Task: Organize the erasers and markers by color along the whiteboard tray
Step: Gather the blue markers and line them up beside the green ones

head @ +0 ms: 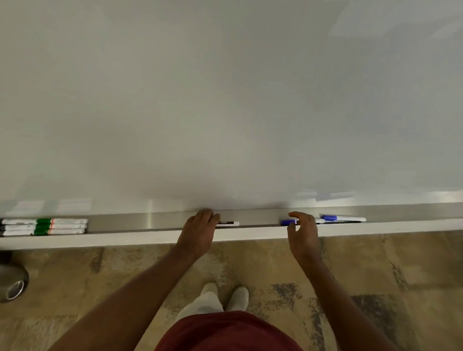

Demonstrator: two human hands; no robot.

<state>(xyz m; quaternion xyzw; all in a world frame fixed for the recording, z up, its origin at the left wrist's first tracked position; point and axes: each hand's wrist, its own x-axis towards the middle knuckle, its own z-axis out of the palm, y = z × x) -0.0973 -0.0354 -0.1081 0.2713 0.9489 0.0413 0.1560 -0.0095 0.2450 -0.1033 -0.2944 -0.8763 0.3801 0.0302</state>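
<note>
A metal whiteboard tray [148, 220] runs across the view below the whiteboard [228, 95]. My left hand [199, 233] is curled over a white marker [229, 223] whose end sticks out to the right of the fingers. My right hand [303, 235] is at a blue-capped marker [288, 222], thumb and fingers closing around its barrel. A second blue-capped marker [342, 218] lies further right in the tray. At the far left lie black-capped markers [10, 226] end to end with green-capped markers [59, 226], stacked in rows.
Below the tray is patterned beige carpet [380, 274]. A chrome chair or stand base [5, 279] sits at the lower left. My feet in white socks [225, 297] stand close under the tray.
</note>
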